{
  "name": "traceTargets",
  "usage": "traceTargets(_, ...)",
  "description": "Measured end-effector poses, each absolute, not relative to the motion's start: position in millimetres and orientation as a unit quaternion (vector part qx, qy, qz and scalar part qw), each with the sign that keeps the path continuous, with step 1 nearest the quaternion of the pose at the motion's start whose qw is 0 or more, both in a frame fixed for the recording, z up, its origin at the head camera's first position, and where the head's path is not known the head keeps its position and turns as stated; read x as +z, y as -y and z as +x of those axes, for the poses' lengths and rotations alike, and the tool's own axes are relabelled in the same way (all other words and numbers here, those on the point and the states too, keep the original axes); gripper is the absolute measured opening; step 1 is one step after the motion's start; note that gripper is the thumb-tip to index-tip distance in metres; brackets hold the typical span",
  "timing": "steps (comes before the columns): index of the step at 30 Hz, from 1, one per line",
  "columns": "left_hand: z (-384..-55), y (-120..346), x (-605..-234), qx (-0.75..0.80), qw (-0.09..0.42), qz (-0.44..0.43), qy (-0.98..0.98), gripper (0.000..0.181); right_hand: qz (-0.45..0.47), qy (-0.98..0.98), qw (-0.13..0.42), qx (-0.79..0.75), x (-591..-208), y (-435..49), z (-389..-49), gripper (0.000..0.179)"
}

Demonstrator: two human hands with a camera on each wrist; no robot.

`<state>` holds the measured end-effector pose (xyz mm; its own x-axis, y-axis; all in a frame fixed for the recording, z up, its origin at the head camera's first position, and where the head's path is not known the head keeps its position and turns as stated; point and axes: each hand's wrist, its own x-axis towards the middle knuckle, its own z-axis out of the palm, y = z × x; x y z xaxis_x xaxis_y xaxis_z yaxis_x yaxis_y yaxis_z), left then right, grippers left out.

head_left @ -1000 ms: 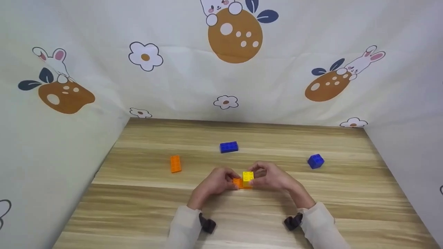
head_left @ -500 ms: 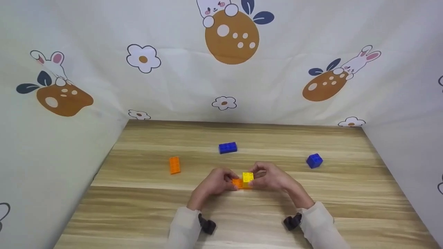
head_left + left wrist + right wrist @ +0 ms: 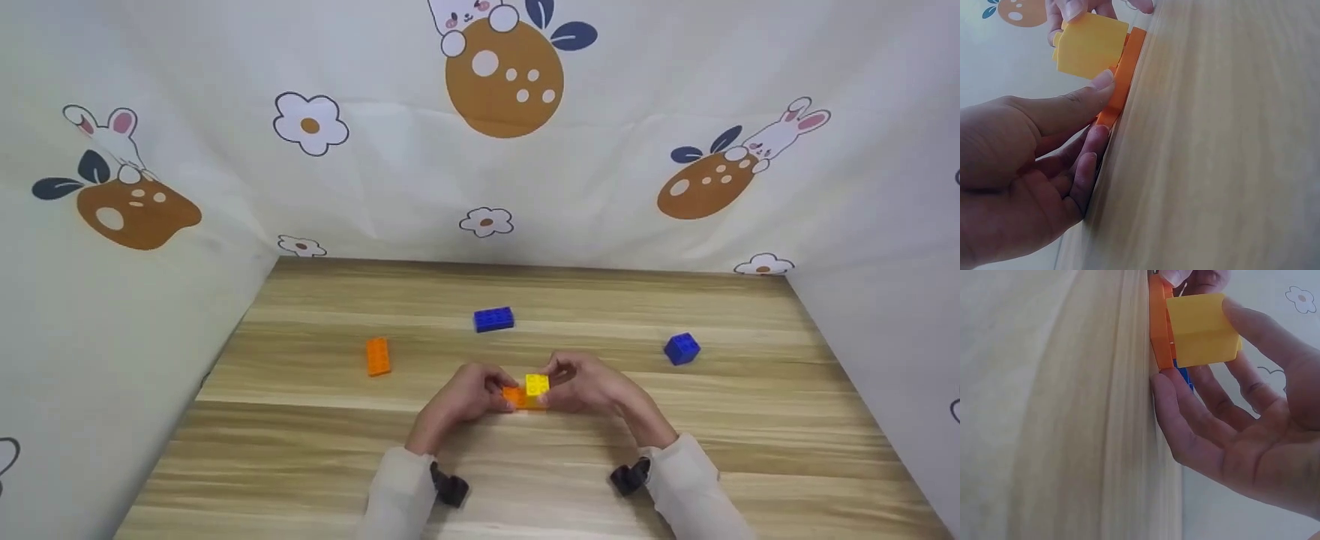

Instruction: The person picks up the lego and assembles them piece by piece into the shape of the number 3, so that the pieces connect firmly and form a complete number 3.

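Observation:
Near the middle of the table, my left hand (image 3: pixel 471 394) pinches the left end of a flat orange building brick (image 3: pixel 1131 62) between thumb and fingers. The orange brick lies low along the tabletop, studs up. My right hand (image 3: pixel 592 384) holds a yellow two-by-two brick (image 3: pixel 536 385) over the orange brick's right end. In the right wrist view the yellow brick (image 3: pixel 1202 332) sits slightly tilted against the studs, with a narrow gap showing. The right thumb lies on its upper edge, and lower fingertips reach the end of the orange brick.
A second flat orange brick (image 3: pixel 379 357) lies to the left on the wooden table (image 3: pixel 300 465). Behind the hands is a blue two-by-four brick (image 3: pixel 493 319), and a smaller blue brick (image 3: pixel 682 349) is at the right. Patterned cloth (image 3: pixel 390 165) borders the back and sides.
My right wrist has shifted very slightly left. Both hands keep their hold on the orange and yellow bricks, which stay nearly in place.

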<state>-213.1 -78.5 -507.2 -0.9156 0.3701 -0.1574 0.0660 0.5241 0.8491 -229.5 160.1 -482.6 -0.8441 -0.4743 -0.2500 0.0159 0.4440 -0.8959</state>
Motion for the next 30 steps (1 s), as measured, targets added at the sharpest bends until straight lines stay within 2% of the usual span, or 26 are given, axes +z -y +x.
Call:
traceTargets(9, -213.5, 77.8, -505.0, 0.460, 0.171, 0.109, -0.865, 0.024, -0.115, -0.829, 0.251, -0.486, -480.3, -158.7, -231.3, 0.033)
traceTargets(17, -215.2, 70.9, -504.3, 0.456, 0.174, 0.100, -0.867, 0.023, -0.133, -0.822, 0.255, -0.491, -483.1, -167.7, -232.5, 0.035)
traceTargets(24, -214.8, 68.8, -500.2, 0.441, 0.156, 0.120, -0.876, 0.023, -0.159, -0.822, 0.260, -0.481, -482.7, -172.3, -234.7, 0.041)
traceTargets(30, -216.0, 77.1, -495.3, 0.431, 0.179, 0.124, -0.875, 0.027, -0.168, -0.821, 0.259, -0.481, -484.9, -169.5, -234.1, 0.042)
